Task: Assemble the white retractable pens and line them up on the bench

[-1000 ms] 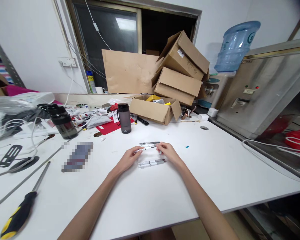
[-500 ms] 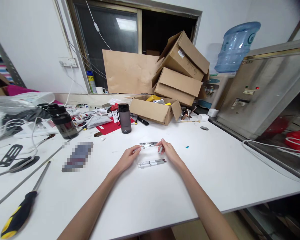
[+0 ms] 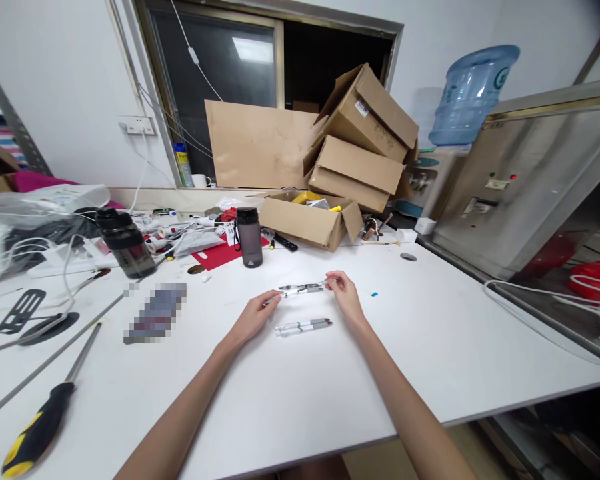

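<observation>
My left hand [image 3: 256, 316] pinches the left end of a white pen [image 3: 296, 292] with a grey grip, held level above the white table. Right behind it lies another pen, dark and clear [image 3: 291, 287], partly overlapped by the first. My right hand [image 3: 346, 295] is just past the pen's right end, thumb and fingers closed together; a small pale piece seems to show at the fingertips, too small to name. Nearer to me, two white pens with grey grips [image 3: 305, 326] lie side by side between my forearms.
A dark water bottle [image 3: 249, 239] stands behind my hands, before an open cardboard box [image 3: 300, 220]. To the left are a blurred-out flat object [image 3: 156, 313], a screwdriver [image 3: 45, 417], a second bottle [image 3: 125, 243] and cables. A blue scrap [image 3: 375, 294] lies right of my hand.
The grey grip, earlier in my right hand, now sits on the pen's right end, covering the thin dark part. My right hand has moved slightly up and right; my left has barely moved.
</observation>
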### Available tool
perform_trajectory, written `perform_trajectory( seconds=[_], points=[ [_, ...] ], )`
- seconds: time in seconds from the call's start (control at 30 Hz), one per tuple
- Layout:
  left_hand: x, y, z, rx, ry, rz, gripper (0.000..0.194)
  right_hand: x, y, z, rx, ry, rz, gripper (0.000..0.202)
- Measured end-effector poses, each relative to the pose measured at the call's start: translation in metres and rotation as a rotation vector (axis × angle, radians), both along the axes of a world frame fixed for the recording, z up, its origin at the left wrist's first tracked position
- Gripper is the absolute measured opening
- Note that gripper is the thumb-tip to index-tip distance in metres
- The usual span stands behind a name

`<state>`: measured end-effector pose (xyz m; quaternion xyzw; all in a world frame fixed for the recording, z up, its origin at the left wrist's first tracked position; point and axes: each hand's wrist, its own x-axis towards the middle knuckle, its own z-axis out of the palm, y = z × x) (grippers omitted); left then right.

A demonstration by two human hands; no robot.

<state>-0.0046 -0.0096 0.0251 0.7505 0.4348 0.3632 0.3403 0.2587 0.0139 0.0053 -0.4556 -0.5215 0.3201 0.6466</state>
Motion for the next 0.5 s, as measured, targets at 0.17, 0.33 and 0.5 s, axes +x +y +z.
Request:
perform_trajectory(
  seconds=[0.17, 0.33, 0.5],
  points=[
    [-0.0003, 0.001, -0.0016, 0.005, -0.003, -0.016, 0.047, -0.0016, -0.0024, 0.0008, -0.009, -0.068, 0.031, 0.025],
    [-0.0007, 0.0024, -0.0039, -0.008, 0.002, -0.026, 0.046, -0.0039, -0.005, 0.0023, -0.002, -0.09, 0.071, 0.024],
    [0.0011, 0.0042, -0.0061, -0.012, -0.009, -0.055, 0.044, -0.01, -0.0099, 0.0051, -0.008, -0.085, 0.165, 0.022]
  ],
)
